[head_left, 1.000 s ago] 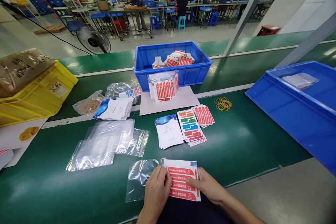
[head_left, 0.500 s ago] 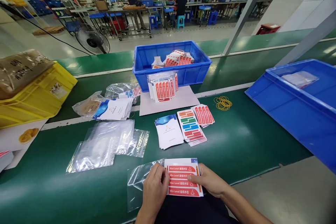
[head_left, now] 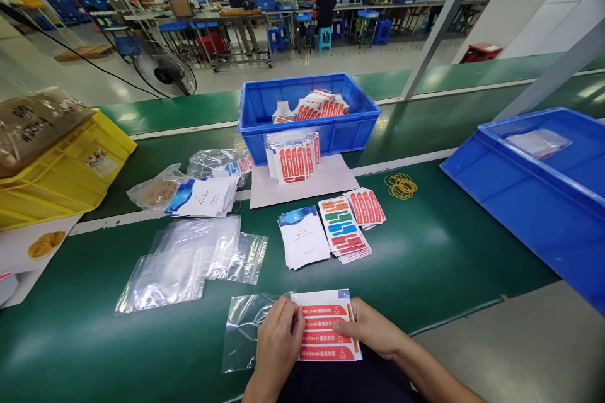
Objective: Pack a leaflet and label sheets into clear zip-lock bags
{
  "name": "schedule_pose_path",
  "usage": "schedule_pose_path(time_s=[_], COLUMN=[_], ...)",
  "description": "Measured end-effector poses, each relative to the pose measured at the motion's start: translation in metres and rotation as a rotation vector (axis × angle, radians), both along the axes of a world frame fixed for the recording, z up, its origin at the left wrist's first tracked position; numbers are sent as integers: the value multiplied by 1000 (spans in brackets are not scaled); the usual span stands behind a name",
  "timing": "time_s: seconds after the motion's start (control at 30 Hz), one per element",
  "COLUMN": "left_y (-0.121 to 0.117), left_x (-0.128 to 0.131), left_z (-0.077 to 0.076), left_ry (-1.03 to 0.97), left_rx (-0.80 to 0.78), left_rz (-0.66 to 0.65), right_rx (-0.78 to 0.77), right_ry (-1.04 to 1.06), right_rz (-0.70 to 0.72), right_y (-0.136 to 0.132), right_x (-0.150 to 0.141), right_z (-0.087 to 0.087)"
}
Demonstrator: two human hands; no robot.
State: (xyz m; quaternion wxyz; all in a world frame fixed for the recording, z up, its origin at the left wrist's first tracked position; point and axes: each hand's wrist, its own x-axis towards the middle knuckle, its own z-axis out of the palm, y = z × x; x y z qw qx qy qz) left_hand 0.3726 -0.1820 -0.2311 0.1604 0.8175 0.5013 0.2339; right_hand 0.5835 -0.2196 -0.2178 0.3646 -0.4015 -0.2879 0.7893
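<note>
While our right hand (head_left: 375,330) grips the right edge of a sheaf of printed sheets (head_left: 321,332), thumb on top, its other fingers are hidden underneath. Red "Max Level" and "Min Level" strips show on the top sheet; only a blue corner and an orange sliver of those below peek out. Our left hand (head_left: 278,335) is closed on a clear bag (head_left: 239,330) at the sheaf's left edge and covers the bag's mouth, so we cannot tell whether it also pinches the paper or how far any goes inside. Beyond the grip to the left lie loose clear bags (head_left: 172,267), their count lost in glare. Straight ahead of it sit white booklets (head_left: 305,239), their small print unreadable. Far right of it, a blue bin (head_left: 515,195) is cut off by the frame.
</note>
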Motion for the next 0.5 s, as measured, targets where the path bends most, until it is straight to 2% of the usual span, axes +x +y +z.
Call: schedule_pose_path(time_s=[0.17,0.33,0.5], left_y=[-6,-8,-10], left_x=[-2,-3,-2], left_z=[-3,0,-7], left_ry=[-29,-35,-55], left_rx=[-2,-27,-32], left_rz=[44,154,130], right_rx=[2,-3,45], right_ry=[-30,23,-49], right_rz=[-1,0,36], right_y=[1,2,5], right_x=[-3,-6,-8], right_z=[1,-1,-2])
